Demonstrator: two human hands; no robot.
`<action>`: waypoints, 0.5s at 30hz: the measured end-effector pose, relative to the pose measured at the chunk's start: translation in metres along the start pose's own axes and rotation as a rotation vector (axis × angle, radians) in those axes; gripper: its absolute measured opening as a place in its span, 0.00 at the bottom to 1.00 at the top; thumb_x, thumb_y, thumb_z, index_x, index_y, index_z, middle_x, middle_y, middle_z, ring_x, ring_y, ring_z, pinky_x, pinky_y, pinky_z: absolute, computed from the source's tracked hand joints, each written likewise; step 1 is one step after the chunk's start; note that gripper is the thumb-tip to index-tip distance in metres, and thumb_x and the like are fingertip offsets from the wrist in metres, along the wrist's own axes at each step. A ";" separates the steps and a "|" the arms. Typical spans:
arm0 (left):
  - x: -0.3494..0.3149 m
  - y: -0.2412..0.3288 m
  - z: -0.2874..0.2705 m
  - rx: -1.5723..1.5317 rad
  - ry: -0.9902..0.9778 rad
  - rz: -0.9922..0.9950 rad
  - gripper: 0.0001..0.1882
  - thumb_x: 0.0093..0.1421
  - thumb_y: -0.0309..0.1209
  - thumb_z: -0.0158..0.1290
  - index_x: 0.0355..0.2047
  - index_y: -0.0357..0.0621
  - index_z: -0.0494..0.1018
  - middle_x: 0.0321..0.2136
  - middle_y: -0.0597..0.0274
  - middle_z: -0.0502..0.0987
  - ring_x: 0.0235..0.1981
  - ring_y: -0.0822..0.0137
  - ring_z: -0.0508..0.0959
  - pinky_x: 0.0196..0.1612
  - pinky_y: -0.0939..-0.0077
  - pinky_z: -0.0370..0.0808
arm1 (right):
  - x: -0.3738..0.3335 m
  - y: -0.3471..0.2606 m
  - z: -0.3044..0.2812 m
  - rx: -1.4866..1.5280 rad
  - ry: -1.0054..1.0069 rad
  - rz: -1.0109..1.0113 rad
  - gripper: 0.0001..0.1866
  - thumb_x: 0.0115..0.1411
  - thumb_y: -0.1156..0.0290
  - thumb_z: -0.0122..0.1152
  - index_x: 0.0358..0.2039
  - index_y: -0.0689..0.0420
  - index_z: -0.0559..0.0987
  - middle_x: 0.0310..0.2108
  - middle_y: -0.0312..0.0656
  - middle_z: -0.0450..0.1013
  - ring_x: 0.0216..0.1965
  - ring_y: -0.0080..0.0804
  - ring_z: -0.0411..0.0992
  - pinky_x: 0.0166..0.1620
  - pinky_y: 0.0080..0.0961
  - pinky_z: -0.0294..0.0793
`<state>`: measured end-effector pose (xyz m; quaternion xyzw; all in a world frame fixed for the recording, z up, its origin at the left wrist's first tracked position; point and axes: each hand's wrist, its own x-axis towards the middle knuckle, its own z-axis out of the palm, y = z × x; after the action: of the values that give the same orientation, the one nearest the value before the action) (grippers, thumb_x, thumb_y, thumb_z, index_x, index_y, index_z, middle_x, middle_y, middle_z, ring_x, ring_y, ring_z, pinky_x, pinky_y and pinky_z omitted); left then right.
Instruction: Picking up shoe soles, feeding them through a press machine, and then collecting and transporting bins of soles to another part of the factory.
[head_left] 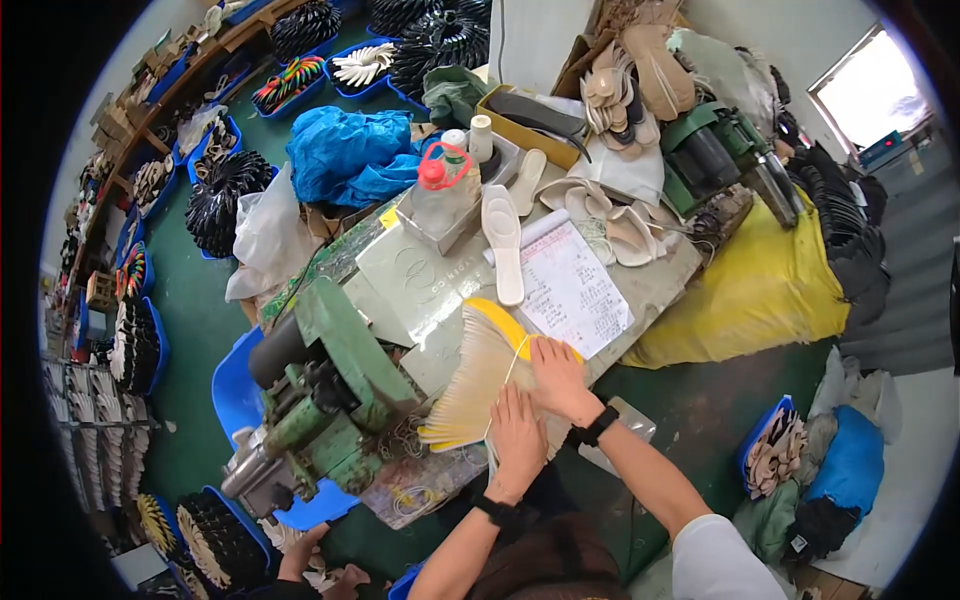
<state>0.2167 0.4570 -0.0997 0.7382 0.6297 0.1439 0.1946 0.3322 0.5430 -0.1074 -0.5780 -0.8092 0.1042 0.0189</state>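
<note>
A fanned stack of cream shoe insoles [466,372] with yellow end pieces lies at the near edge of the worktable. A thin pale band [514,362] runs across it. My right hand [560,378] grips the far right end, its fingers over the yellow piece. Just nearer and to the left, my left hand [518,438] holds the near side of the stack, fingers close together beside the band. Its fingertips are partly hidden among the layers. Beyond my right hand lie a handwritten sheet [575,285] and a single white insole [502,245].
Green machines [335,385] stand left of the stack and at the back right [715,155]. A clear bottle with a red cap [433,178] sits in a box. A yellow sack [750,290] is at right. Another person's hand [303,550] shows at lower left, near blue shoe-part bins [240,520].
</note>
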 end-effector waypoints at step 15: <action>0.002 -0.037 0.029 0.157 -0.251 -0.010 0.30 0.58 0.50 0.46 0.60 0.56 0.61 0.64 0.63 0.55 0.64 0.55 0.54 0.60 0.44 0.48 | 0.024 0.044 0.021 0.046 -0.016 -0.177 0.51 0.35 0.64 0.68 0.61 0.60 0.56 0.44 0.48 0.64 0.49 0.44 0.62 0.50 0.38 0.61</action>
<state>0.1981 0.4606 -0.1430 0.7601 0.6135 -0.0003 0.2141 0.3625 0.5762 -0.1383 -0.5025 -0.8547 0.1254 0.0350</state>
